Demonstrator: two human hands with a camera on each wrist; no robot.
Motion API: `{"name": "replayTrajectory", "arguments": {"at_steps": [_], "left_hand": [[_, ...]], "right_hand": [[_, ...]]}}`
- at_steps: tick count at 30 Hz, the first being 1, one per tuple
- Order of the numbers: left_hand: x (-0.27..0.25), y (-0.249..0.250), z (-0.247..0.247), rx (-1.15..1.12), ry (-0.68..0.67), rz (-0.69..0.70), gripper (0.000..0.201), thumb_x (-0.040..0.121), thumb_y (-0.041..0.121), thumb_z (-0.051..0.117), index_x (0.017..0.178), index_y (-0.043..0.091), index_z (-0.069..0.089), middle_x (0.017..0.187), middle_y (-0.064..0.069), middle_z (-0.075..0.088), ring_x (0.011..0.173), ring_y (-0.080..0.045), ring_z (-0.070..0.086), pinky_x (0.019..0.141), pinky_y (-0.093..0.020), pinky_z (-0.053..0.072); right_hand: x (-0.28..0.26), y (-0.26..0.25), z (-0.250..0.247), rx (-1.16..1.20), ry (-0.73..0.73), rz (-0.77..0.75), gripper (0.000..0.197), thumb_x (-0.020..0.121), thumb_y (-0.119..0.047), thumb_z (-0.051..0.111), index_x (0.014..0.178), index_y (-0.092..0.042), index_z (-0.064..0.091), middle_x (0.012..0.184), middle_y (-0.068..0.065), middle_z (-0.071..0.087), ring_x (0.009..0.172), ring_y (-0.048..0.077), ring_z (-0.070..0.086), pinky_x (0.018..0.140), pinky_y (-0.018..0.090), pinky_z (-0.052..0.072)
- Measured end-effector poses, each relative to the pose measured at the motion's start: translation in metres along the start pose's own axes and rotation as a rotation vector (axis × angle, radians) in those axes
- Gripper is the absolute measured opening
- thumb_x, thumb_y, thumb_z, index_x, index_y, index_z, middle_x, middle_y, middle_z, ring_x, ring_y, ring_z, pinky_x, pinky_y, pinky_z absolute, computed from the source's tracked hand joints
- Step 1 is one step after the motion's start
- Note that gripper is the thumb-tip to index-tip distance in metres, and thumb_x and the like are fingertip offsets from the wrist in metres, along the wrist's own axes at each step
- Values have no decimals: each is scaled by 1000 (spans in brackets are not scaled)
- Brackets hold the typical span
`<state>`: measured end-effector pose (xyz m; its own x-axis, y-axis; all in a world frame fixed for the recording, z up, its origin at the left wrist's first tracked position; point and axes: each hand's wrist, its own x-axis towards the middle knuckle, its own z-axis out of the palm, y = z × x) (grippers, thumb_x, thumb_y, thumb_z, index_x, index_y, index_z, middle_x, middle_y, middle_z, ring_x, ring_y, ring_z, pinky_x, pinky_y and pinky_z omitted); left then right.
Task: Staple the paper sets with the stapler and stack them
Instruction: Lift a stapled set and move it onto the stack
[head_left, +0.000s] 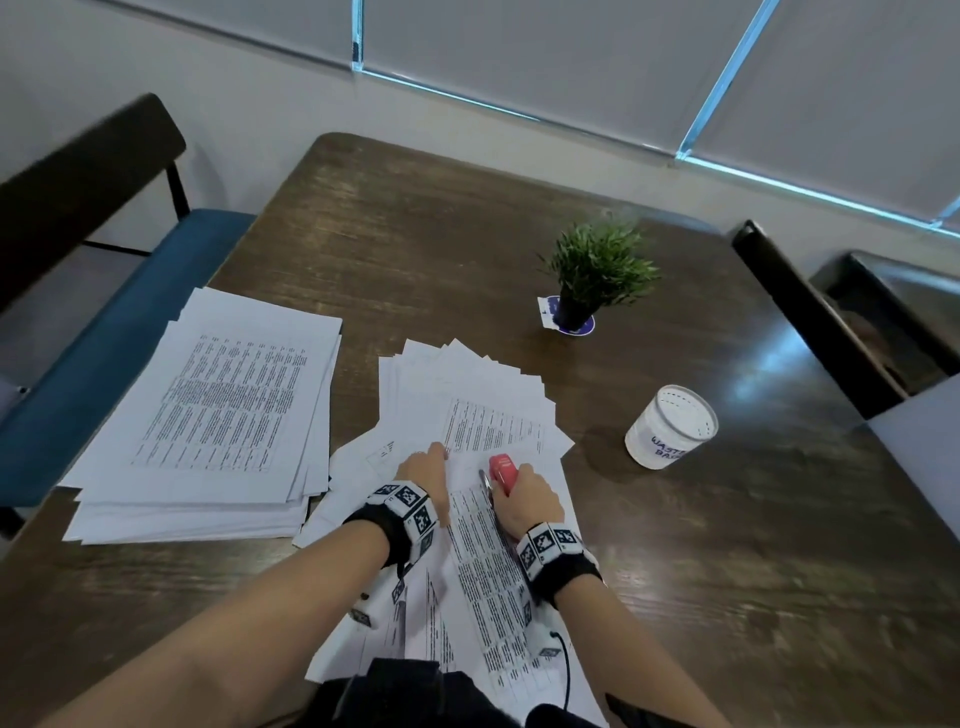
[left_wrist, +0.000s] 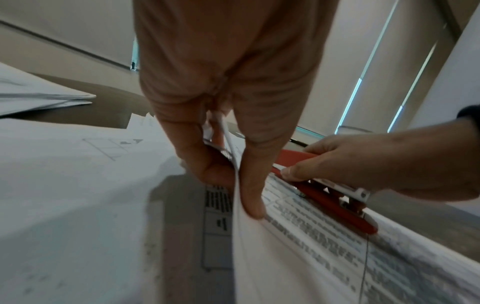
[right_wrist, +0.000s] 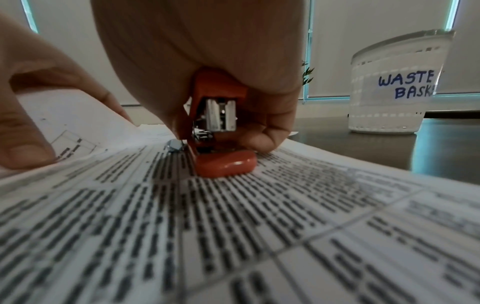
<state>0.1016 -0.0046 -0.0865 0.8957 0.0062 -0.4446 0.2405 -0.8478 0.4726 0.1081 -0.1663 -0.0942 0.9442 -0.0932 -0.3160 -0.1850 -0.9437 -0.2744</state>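
A printed paper set (head_left: 483, 566) lies in front of me on the wooden table (head_left: 467, 249). My left hand (head_left: 426, 475) pinches its raised left edge (left_wrist: 237, 205) between thumb and fingers. My right hand (head_left: 524, 499) grips a red stapler (head_left: 503, 467), which rests on the printed sheet (right_wrist: 233, 205) near its far end; the stapler's base (right_wrist: 226, 164) lies flat on the page. A fanned pile of loose sheets (head_left: 467, 395) lies just beyond the hands. A tall stack of papers (head_left: 218, 415) sits at the left.
A white cup labelled waste basket (head_left: 670, 426) stands to the right of the papers. A small potted plant (head_left: 592, 275) is further back. A blue bench (head_left: 104, 322) runs along the table's left side, a dark chair (head_left: 810, 317) at the right.
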Motion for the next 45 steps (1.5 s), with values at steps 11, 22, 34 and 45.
{"name": "replayTrajectory", "arguments": {"at_steps": [11,22,34,45], "left_hand": [[-18,6,11,-24,102,-78,36,84,27,72,117,15,64,119,-3,63,107,-21,61,87,-28,48],[-60,17,54,27,263,-138,44,89,13,60,131,26,53,140,-1,40,126,-22,43,96,-33,41],[-49,23,48,152,153,-108,76,76,51,74,142,34,40,144,4,38,133,-23,32,104,-40,39],[-18,19,36,57,189,32,48,70,39,84,111,24,64,122,1,56,109,-19,56,97,-34,49]], "right_hand": [[-16,24,-11,-39,-75,-46,41,95,-42,51,120,-10,47,121,10,56,110,31,58,92,38,46],[-44,44,-8,-57,-74,-182,49,98,-47,44,128,-9,36,125,11,52,109,31,59,84,38,47],[-28,22,-9,-136,-130,-167,42,99,-29,44,134,-8,33,133,14,49,120,31,52,95,39,44],[-3,27,-11,-269,-38,-239,35,97,-33,48,129,-21,45,126,11,48,114,33,54,91,43,47]]}}
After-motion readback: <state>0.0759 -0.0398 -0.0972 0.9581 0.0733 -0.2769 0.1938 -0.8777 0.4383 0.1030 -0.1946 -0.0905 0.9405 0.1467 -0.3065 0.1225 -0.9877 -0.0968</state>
